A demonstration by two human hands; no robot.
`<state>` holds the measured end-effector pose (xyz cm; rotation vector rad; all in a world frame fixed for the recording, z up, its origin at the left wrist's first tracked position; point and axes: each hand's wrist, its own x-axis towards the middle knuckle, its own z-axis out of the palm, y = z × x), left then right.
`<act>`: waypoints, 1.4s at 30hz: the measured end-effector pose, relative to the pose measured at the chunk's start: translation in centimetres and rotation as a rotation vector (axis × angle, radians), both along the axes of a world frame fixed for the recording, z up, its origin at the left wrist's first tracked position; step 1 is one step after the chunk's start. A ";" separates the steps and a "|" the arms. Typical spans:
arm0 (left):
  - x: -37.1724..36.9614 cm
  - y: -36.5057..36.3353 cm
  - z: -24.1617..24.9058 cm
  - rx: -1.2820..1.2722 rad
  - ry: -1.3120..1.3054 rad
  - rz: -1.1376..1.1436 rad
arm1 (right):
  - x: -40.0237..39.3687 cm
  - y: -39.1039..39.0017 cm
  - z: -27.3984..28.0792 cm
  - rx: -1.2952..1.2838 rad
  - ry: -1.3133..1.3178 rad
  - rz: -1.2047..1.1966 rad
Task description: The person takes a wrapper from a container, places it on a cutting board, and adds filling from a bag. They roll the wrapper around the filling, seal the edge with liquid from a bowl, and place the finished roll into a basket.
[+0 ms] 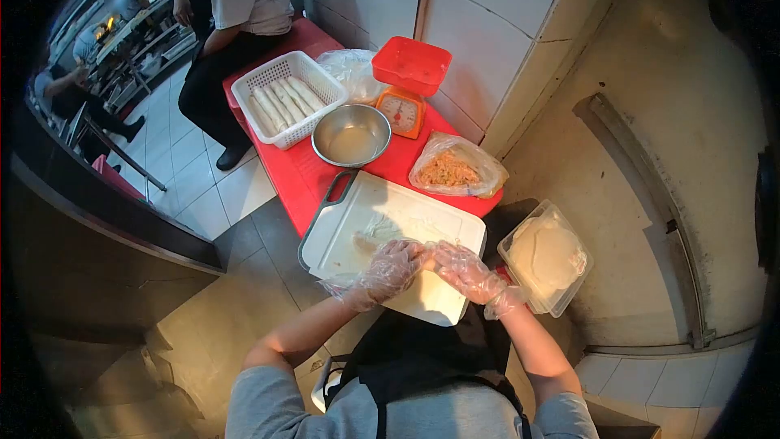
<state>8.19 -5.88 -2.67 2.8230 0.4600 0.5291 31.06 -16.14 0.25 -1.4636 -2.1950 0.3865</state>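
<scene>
Both of my hands wear clear plastic gloves and meet over the near part of a white cutting board [443,297]. My left hand [394,267] has its fingers bent and pressed together at the fingertips. Beside it, touching or nearly so, my right hand [461,267] is closed in the same way. Whatever lies between the fingers is mostly covered by them. Thin whitish smears and a pale scrap [366,244] show on the board. To the right of my right hand, a clear plastic tub [587,264] holds a stack of round, pale wrappers [546,252].
On the red table [296,187] stand a white basket [280,142] of several long white rolls, a steel bowl [351,134] with liquid, an orange scale [400,112] under a red tray [412,61], and a bag of orange filling [449,171]. A seated person [244,0] is behind.
</scene>
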 end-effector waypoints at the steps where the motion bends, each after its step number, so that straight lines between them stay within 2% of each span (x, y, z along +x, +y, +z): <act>1: -0.3 0.3 0.2 0.004 -0.005 -0.001 | 0.3 0.4 -0.2 -0.025 -0.062 0.027; 4: -2.3 2.0 1.1 -0.061 -0.054 0.014 | 1.1 2.2 1.9 -0.194 -0.159 -0.046; 7: -6.0 4.7 2.2 -0.086 -0.178 0.017 | 0.3 5.1 3.6 -0.079 -0.056 -0.040; 8: -7.2 5.1 2.7 -0.121 -0.195 0.033 | -0.2 6.4 3.8 0.028 0.010 0.026; 12: -8.6 6.2 1.0 -0.116 -0.234 0.013 | -5.2 13.8 4.6 0.243 -0.185 0.075; 15: -8.3 6.1 1.5 -0.140 -0.233 0.013 | -8.6 21.3 4.6 0.246 -0.264 0.062; 17: -8.3 6.4 2.0 -0.119 -0.272 0.004 | -10.1 25.6 5.6 0.047 -0.270 0.004; 19: -8.8 6.7 1.9 -0.568 -0.391 0.079 | -11.2 28.2 6.3 -0.126 -0.266 -0.042; 21: -10.2 7.0 3.1 -0.170 -0.255 0.064 | -11.8 29.8 6.6 -0.281 -0.257 -0.074; 23: -10.3 6.9 3.9 -0.180 -0.302 0.077 | -11.4 30.8 6.7 -0.426 -0.317 0.034; 24: -10.4 6.8 4.4 -0.225 -0.286 0.101 | -11.1 30.9 6.8 -0.506 -0.343 0.085; 27: -10.2 7.0 4.1 -0.231 -0.275 0.123 | -9.0 29.4 6.6 -0.225 -0.152 0.114; 29: -10.1 7.0 3.5 -0.225 -0.295 0.122 | -6.8 24.8 7.4 -0.061 0.064 0.060; 30: -10.1 7.0 3.4 -0.242 -0.307 0.119 | -5.8 22.8 9.0 -0.121 0.208 0.065; 34: -10.1 7.0 3.4 -0.309 -0.288 0.156 | -2.1 11.1 5.9 -0.031 0.053 0.189; 36: -10.0 7.1 3.6 -0.334 -0.277 0.157 | -1.7 6.6 3.7 -0.177 -0.093 0.212; 37: -10.0 7.1 3.6 -0.343 -0.269 0.154 | -1.3 5.4 2.8 -0.246 -0.163 0.220; 40: -10.0 6.8 3.5 -0.316 -0.210 0.199 | 1.2 5.2 1.4 -0.238 -0.249 0.086; 42: -10.1 6.7 3.6 -0.303 -0.206 0.209 | 1.1 7.4 1.8 -0.168 -0.254 0.144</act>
